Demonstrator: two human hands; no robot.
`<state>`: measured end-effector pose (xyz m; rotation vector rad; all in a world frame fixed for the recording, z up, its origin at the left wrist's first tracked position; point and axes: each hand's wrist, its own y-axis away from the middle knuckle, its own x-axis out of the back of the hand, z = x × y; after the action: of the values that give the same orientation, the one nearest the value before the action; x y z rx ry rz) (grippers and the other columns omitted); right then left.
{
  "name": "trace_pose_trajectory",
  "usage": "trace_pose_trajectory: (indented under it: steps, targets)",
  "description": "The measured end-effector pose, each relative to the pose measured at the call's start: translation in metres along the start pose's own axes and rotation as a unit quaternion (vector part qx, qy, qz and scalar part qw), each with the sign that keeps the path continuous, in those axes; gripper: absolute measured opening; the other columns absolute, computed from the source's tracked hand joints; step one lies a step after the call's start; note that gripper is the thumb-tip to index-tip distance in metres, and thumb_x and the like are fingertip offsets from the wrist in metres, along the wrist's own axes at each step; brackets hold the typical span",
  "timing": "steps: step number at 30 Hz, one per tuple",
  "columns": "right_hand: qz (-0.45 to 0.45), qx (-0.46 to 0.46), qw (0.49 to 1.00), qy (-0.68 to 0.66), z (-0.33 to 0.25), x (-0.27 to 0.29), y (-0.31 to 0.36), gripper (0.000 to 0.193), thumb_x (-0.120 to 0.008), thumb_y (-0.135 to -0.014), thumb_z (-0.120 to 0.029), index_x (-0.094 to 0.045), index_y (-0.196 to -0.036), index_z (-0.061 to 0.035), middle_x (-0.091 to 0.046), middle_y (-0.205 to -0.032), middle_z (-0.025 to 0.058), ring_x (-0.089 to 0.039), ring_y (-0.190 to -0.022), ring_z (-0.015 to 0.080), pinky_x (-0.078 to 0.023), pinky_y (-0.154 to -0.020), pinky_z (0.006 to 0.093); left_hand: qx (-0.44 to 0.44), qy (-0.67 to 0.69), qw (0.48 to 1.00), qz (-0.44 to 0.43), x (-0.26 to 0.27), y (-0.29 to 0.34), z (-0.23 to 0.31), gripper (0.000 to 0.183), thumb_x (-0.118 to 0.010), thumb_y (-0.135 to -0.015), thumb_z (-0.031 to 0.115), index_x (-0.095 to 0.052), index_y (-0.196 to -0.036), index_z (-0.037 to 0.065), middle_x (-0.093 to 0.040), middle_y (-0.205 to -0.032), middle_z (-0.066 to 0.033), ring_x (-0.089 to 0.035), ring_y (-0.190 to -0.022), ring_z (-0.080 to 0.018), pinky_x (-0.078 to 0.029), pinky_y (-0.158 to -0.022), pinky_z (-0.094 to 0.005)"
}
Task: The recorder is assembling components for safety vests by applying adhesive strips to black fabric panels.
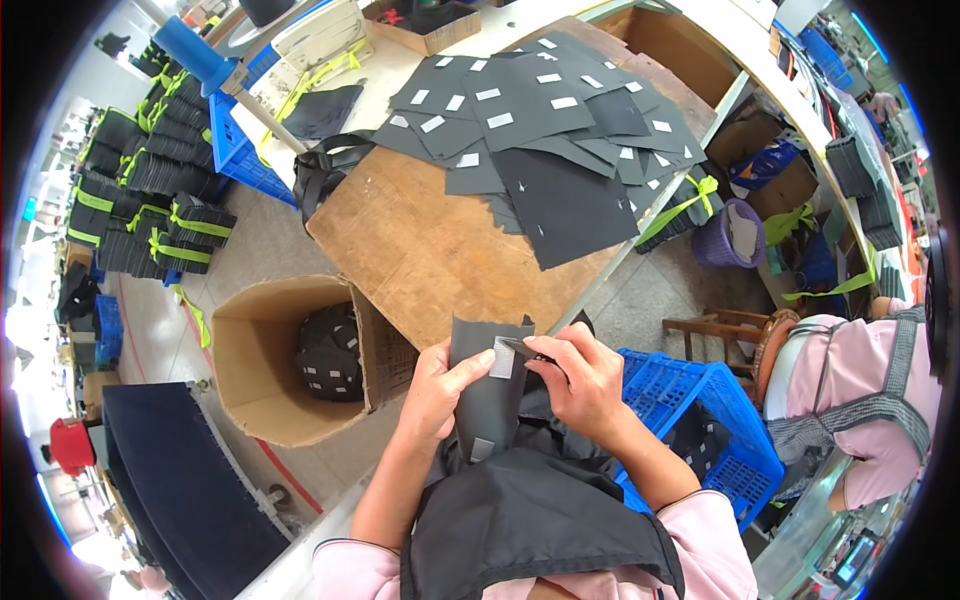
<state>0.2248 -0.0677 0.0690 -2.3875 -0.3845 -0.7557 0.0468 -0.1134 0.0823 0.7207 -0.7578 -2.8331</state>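
My left hand is closed on a dark grey fabric piece, its thumb lying on a light rectangular patch. A second pale patch sits near the piece's lower end. Between the thumb and fingers of my right hand is a small dark pointed tool; its tip touches the upper patch. Whether it is snips or tweezers is hard to make out. The piece is held just in front of the wooden board, above my black apron.
Many dark pieces with white patches overlap on the board. A cardboard box at left holds similar pieces. At right stand a blue crate, a purple basket and a wooden stool. Another person is at far right.
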Motion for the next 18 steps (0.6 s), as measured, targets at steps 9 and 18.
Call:
trace_pose_trajectory:
  steps: [9, 18]
  targets:
    - [-0.001, -0.024, 1.000, -0.016, -0.003, 0.002, -0.002, 0.027, -0.070, -0.067, 0.000, -0.063, -0.092, -0.0036, -0.057, -0.077, 0.0111, -0.057, -0.061, 0.0245, -0.047, -0.053, 0.0317, -0.014, -0.052, 0.998, 0.016, 0.000, 0.001, 0.000, 0.024, -0.060, -0.082, 0.010, -0.061, -0.103, -0.002, -0.064, -0.092, -0.0057, -0.058, -0.080, -0.0102, -0.048, -0.072, -0.0252]
    - [0.011, -0.115, 0.989, -0.088, 0.007, 0.006, -0.005, 0.030, -0.069, -0.069, 0.003, -0.061, -0.097, -0.0053, -0.056, -0.083, 0.0114, -0.058, -0.065, 0.0210, -0.047, -0.053, 0.0282, -0.023, -0.098, 0.995, 0.011, 0.010, -0.002, -0.005, 0.023, -0.058, -0.086, 0.008, -0.059, -0.106, -0.003, -0.064, -0.094, -0.0065, -0.059, -0.080, -0.0108, -0.048, -0.072, -0.0258]
